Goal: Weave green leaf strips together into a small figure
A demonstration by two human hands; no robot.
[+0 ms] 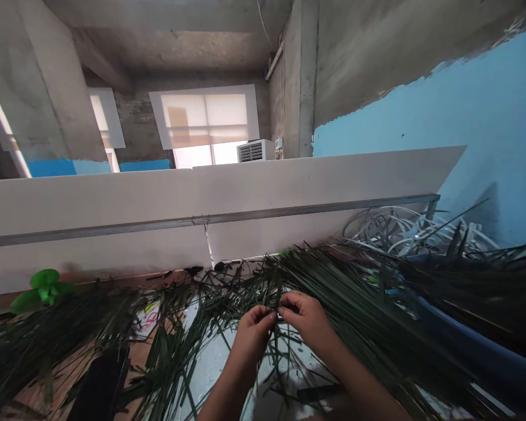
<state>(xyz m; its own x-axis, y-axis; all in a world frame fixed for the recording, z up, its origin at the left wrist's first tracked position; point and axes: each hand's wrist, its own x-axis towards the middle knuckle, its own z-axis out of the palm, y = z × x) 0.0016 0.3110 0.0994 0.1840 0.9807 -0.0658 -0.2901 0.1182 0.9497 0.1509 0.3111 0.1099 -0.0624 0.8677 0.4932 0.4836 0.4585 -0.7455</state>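
Note:
In the middle of the head view, my left hand (255, 330) and my right hand (305, 317) meet with fingertips almost touching. Both are closed in a pinch on a narrow green leaf strip (277, 295); its exact shape between the fingers is hard to make out. Loose cut leaf strips (228, 304) lie tangled around and beneath my hands, over a white sheet (210, 365). To the right of my right hand spreads a thick bundle of long green leaves (346, 292).
Another dark leaf pile (83, 318) lies left, near a bright green plastic object (45, 286). A white panel (114, 204) with a metal rail (267, 213) stands ahead. Coiled white strips (398, 231) sit far right, above a blue container-like edge (460, 333).

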